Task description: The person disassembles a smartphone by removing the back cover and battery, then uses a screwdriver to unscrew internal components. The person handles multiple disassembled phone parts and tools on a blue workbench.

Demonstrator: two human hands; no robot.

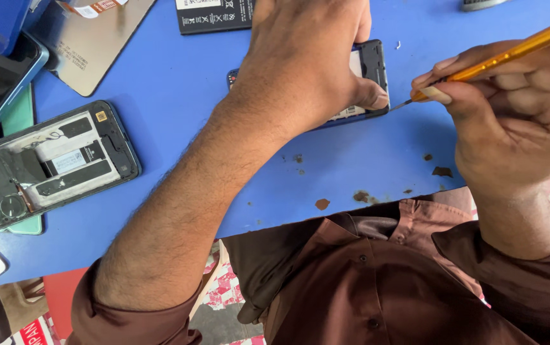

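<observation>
The left hand (307,61) is lying palm down over an opened phone (370,70) on the blue table (179,83), fingers wrapped over it and the thumb pressing along its near edge, pinning it flat. Most of the phone is hidden under the hand; what is showing is its dark right end with a black frame and a pale strip inside. Its long axis is running left to right across the view, tilted slightly, with the exposed end pointing toward the right hand.

The right hand (511,121) is pinching an orange-handled screwdriver (511,51) between thumb and fingers, the other fingers curled in. The tool's long axis is slanting from upper right down to lower left, and its thin metal tip is pointing at the phone's lower right corner, just beside the left thumb; whether it is touching the frame is unclear.

Well apart at the left, 1 more opened phone (51,166) is lying back-up with its internals exposed. A black battery (214,14) is resting at the top edge, and a grey back panel (90,48) is lying near the upper left.
</observation>
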